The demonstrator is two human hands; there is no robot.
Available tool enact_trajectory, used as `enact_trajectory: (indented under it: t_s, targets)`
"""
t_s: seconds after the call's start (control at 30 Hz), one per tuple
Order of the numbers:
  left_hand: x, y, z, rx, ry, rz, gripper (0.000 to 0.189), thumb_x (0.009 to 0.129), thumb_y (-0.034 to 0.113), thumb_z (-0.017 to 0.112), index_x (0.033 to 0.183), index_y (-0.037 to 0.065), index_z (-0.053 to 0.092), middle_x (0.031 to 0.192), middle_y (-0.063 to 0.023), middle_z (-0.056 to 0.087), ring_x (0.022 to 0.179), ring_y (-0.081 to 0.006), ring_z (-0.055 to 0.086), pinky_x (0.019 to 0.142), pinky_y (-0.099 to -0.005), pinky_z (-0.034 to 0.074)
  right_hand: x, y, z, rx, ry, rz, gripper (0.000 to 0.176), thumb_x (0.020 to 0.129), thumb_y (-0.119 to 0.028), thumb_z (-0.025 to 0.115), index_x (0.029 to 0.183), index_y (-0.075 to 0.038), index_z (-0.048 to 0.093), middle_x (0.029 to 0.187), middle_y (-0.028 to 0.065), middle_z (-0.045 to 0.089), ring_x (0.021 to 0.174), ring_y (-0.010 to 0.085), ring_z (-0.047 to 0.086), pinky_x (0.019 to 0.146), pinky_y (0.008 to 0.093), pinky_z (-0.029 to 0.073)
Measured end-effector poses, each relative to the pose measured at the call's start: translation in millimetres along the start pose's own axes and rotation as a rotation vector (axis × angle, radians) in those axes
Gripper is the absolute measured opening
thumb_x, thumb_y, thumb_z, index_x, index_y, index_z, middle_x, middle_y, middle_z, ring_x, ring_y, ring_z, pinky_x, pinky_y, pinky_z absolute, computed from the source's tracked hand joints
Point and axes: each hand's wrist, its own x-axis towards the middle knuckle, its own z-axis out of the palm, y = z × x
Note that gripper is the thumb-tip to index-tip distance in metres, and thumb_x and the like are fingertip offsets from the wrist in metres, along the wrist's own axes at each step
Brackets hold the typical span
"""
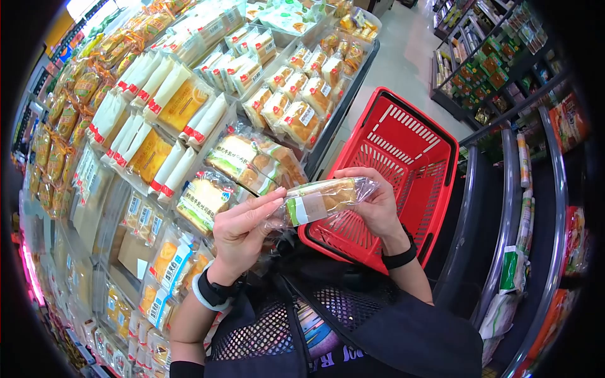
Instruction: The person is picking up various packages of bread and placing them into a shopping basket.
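Both hands hold a clear-wrapped bread loaf (331, 200) with a white and green label, level in front of the chest. My left hand (246, 227) grips its left end, fingers along the top edge. My right hand (377, 205) closes on the crinkled wrapper at the right end. Behind and to the right of the loaf lies a red shopping basket (449, 170), its slatted inside showing. Near my left hand, packaged sliced bread (203, 200) with green and white labels sits on the display.
A sloped bakery display (335, 120) with rows of wrapped bread and cakes fills the left side. At right, dark shelves with metal rails (502, 220) hold packaged goods. The grey aisle floor (394, 53) runs between them at the top.
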Motion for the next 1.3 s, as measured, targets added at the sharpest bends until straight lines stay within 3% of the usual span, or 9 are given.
enact_trajectory:
  t_s: [0.37,0.97,1.3]
  targets:
    - [-2.4,1.8,-3.1,0.073,-0.026,0.032,0.031,0.075,-0.005,0.066,0.105,0.001,0.067,0.109,-0.0175,0.065,0.103,-0.028,0.063,0.088,-0.0316,0.05,-0.4,5.0,-5.2,-0.091,0.001,-0.095,0.04,0.076,0.008,0.066,0.113,-0.003,0.056,0.119,0.0125,0.057,0.113,0.0203,0.054,0.097,0.033,0.045]
    - [-3.8,-0.5,0.3,0.015,-0.01,0.0,0.03,0.076,-0.004,0.067,0.105,0.001,0.068,0.11,-0.0167,0.065,0.106,-0.0286,0.061,0.091,-0.0335,0.048,-4.8,10.1,-3.8,-0.027,-0.019,-0.172,0.033,0.078,0.007,0.065,0.107,-0.004,0.057,0.117,0.0125,0.056,0.11,0.02,0.054,0.096,0.0334,0.044]
    - [-1.7,1.4,9.6,-0.009,-0.011,-0.019,0.024,0.077,-0.005,0.065,0.101,0.0,0.069,0.108,-0.0177,0.065,0.105,-0.0284,0.062,0.091,-0.0336,0.048,-15.4,6.4,-4.0,0.055,0.006,-0.183,0.042,0.072,0.011,0.061,0.105,-0.008,0.045,0.118,0.0158,0.053,0.112,0.0237,0.053,0.095,0.0367,0.045]
